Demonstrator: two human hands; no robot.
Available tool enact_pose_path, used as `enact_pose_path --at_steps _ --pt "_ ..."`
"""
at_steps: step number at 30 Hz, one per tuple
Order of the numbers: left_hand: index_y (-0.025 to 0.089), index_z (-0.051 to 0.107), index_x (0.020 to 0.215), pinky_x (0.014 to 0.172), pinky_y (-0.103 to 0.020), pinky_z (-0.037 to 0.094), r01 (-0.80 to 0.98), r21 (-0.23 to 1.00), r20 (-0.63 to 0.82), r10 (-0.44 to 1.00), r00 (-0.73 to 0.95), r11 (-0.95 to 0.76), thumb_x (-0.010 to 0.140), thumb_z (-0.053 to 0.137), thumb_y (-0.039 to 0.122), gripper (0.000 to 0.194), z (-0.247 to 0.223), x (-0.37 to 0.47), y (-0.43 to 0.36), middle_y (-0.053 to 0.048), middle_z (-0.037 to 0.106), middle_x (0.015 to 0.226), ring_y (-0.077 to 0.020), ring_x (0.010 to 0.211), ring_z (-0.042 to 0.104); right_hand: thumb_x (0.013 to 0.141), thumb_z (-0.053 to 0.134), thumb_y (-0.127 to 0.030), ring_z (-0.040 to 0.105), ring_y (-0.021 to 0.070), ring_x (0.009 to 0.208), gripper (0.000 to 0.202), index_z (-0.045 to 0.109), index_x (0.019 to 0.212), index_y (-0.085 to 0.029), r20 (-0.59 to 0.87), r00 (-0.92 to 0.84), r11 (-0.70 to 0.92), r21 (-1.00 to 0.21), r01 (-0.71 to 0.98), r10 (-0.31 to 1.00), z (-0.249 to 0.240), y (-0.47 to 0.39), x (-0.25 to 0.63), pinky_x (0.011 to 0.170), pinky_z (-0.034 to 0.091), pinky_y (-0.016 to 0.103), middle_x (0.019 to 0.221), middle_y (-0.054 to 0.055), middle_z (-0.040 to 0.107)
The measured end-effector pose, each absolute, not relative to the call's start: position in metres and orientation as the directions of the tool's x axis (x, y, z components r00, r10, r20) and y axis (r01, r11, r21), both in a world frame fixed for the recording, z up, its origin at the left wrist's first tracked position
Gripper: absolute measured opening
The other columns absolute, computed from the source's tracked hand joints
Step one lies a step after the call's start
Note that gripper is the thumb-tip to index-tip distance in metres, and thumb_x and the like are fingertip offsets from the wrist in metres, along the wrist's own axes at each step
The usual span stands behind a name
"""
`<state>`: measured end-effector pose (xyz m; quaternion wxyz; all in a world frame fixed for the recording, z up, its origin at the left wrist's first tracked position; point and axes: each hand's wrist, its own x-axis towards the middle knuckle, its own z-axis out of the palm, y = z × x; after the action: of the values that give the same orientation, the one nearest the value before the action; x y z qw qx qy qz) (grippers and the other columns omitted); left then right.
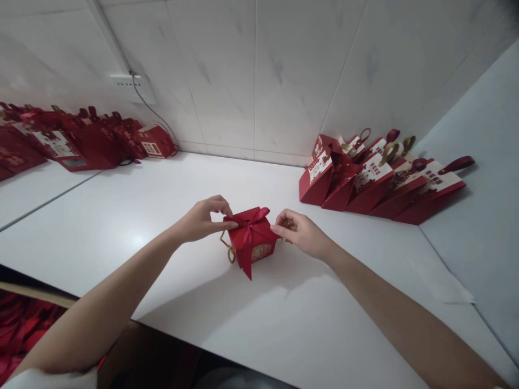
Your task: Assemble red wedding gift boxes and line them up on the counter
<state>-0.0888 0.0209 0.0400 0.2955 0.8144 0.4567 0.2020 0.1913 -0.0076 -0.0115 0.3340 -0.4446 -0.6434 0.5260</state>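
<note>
A small red gift box (263,253) stands on the white tabletop, with a gold patterned panel on its front. A red ribbon (248,232) is tied in a bow across its top, and one long tail hangs down the front. My left hand (206,219) pinches the upper left corner, thumb on top and fingers behind. At the opposite corner, the thumb and forefinger of my right hand (302,231) are closed on the edge. Whether either pinch also takes in ribbon is unclear. A gold beaded handle with a ring (231,254) dangles from the box's left side.
Several red and white gift boxes with strap handles (371,175) stand in a row at the back right. More red boxes (93,143) line the wall at left, below a power socket (132,86) with a cable. Red material (24,329) lies below the table's front left edge.
</note>
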Motion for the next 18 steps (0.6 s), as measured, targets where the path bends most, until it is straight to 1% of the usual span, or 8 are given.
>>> enact_pose_path --at_steps 2,4,5,7,9,13,16,18 --pt "0.019 0.068 0.080 0.086 -0.036 0.044 0.607 0.721 0.063 0.905 0.422 -0.333 0.081 0.069 0.048 0.029 0.038 -0.089 0.023 -0.003 0.062 0.092 -0.0173 0.085 0.058 0.084 0.067 -0.045 0.050 0.0103 0.063 0.029 0.056 0.102 -0.025 0.023 -0.410 0.114 -0.973 0.200 0.912 -0.008 -0.010 0.194 0.064 0.042 0.026 0.077 -0.005 0.051" --pt "0.019 0.066 0.078 0.080 -0.034 0.045 0.568 0.793 0.016 0.940 0.341 -0.219 0.081 0.067 0.050 0.032 0.036 -0.088 0.025 -0.003 0.064 0.087 -0.0165 0.080 0.058 0.087 0.064 -0.040 0.051 0.0107 0.066 0.030 0.056 0.113 -0.028 0.066 -0.484 0.194 -0.956 0.219 0.872 -0.003 -0.012 0.196 0.067 0.042 0.027 0.081 -0.004 0.051" --pt "0.018 0.066 0.078 0.075 -0.033 0.044 0.548 0.821 -0.018 0.951 0.308 -0.162 0.081 0.067 0.051 0.033 0.036 -0.088 0.025 -0.003 0.065 0.084 -0.0162 0.077 0.057 0.089 0.062 -0.039 0.051 0.0111 0.068 0.029 0.057 0.115 -0.028 0.068 -0.529 0.231 -0.941 0.248 0.846 0.000 -0.012 0.197 0.068 0.042 0.027 0.081 -0.004 0.052" --pt "0.018 0.066 0.076 0.070 -0.031 0.044 0.526 0.847 -0.078 0.959 0.273 -0.081 0.081 0.067 0.052 0.034 0.036 -0.088 0.024 -0.003 0.066 0.080 -0.0165 0.074 0.057 0.091 0.060 -0.040 0.050 0.0116 0.069 0.026 0.059 0.114 -0.028 0.032 -0.602 0.283 -0.902 0.326 0.798 0.005 -0.014 0.199 0.068 0.041 0.027 0.079 -0.004 0.053" --pt "0.018 0.068 0.072 0.066 -0.031 0.043 0.534 0.845 -0.114 0.959 0.258 -0.043 0.079 0.067 0.052 0.035 0.038 -0.089 0.024 -0.004 0.066 0.074 -0.0178 0.072 0.057 0.091 0.060 -0.042 0.049 0.0117 0.068 0.027 0.059 0.115 -0.029 -0.025 -0.641 0.295 -0.874 0.387 0.767 0.009 -0.015 0.201 0.066 0.040 0.026 0.076 -0.004 0.054" --pt "0.018 0.067 0.060 0.058 -0.030 0.037 0.598 0.801 -0.202 0.952 0.232 0.024 0.077 0.066 0.052 0.038 0.041 -0.090 0.022 -0.002 0.059 0.060 -0.0150 0.060 0.049 0.091 0.059 -0.049 0.051 0.0116 0.065 0.034 0.057 0.117 -0.028 -0.103 -0.685 0.275 -0.865 0.420 0.721 0.016 -0.018 0.203 0.064 0.040 0.025 0.073 -0.005 0.055" --pt "0.018 0.068 0.061 0.064 -0.031 0.040 0.551 0.834 -0.233 0.925 0.299 0.032 0.079 0.065 0.052 0.038 0.039 -0.088 0.022 -0.003 0.062 0.064 -0.0151 0.064 0.052 0.091 0.059 -0.051 0.054 0.0121 0.066 0.034 0.061 0.110 -0.024 -0.120 -0.726 0.253 -0.889 0.382 0.678 0.025 -0.019 0.206 0.065 0.043 0.026 0.072 -0.003 0.059" --pt "0.017 0.071 0.070 0.071 -0.032 0.043 0.492 0.869 -0.260 0.898 0.355 0.057 0.081 0.063 0.053 0.038 0.037 -0.086 0.023 -0.005 0.066 0.072 -0.0169 0.071 0.056 0.092 0.056 -0.052 0.056 0.0126 0.067 0.034 0.064 0.097 -0.020 -0.066 -0.678 0.238 -0.907 0.346 0.733 0.031 -0.017 0.211 0.065 0.044 0.026 0.072 -0.001 0.060"
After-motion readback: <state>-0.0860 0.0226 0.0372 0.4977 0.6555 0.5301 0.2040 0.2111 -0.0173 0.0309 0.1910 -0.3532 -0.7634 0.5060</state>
